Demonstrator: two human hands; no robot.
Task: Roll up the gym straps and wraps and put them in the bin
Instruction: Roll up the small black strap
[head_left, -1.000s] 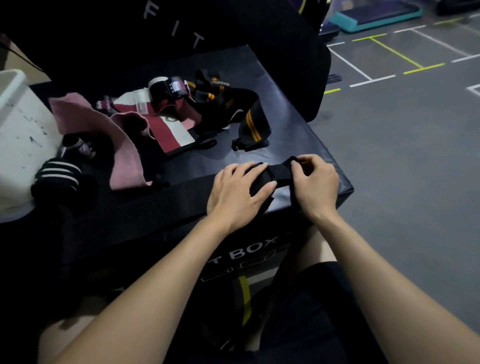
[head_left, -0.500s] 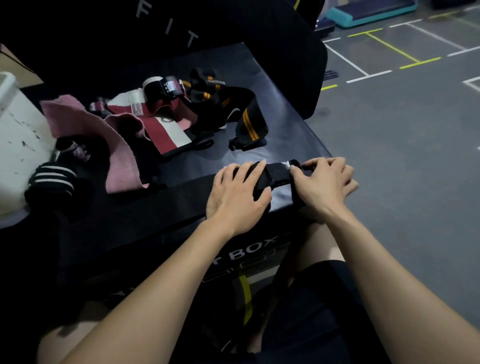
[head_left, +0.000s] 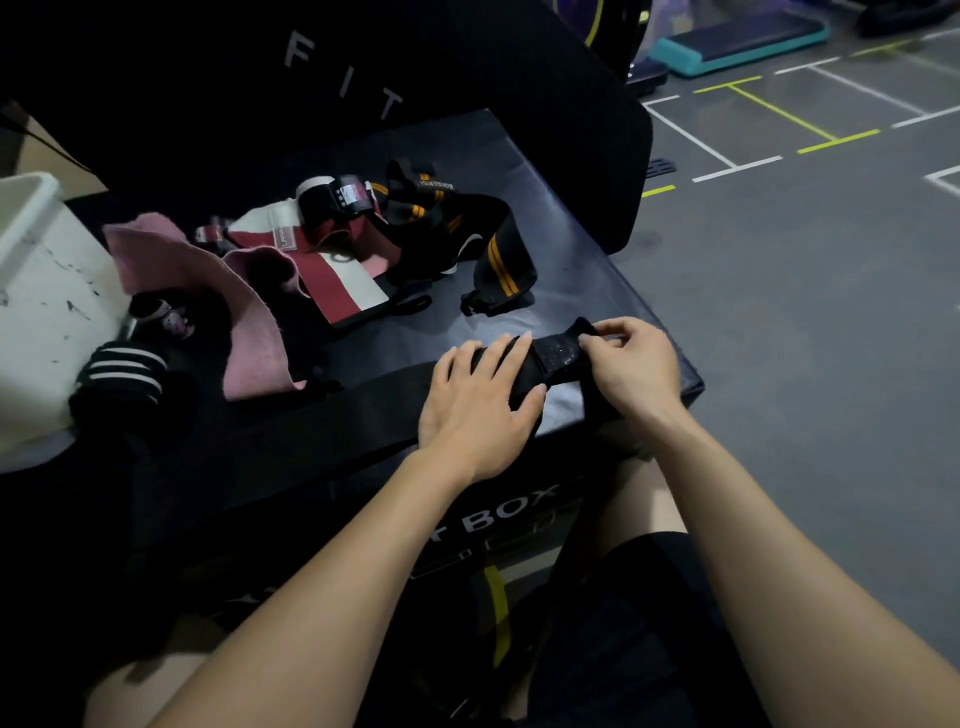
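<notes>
Both hands on a black strap at the box's near edge

The left hand (head_left: 480, 400) presses flat on the black strap (head_left: 311, 426) lying across the black box (head_left: 597, 291); the right hand (head_left: 631, 366) has its grip pinched on the strap's end. Farther back lie a pink wrap (head_left: 249, 312), a black-and-orange wrap (head_left: 501, 260) and, far left, the white bin (head_left: 31, 291)

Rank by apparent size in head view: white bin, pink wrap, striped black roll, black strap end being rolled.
1. white bin, partly cut off by the frame
2. pink wrap
3. striped black roll and black strap end: similar, unranked
</notes>
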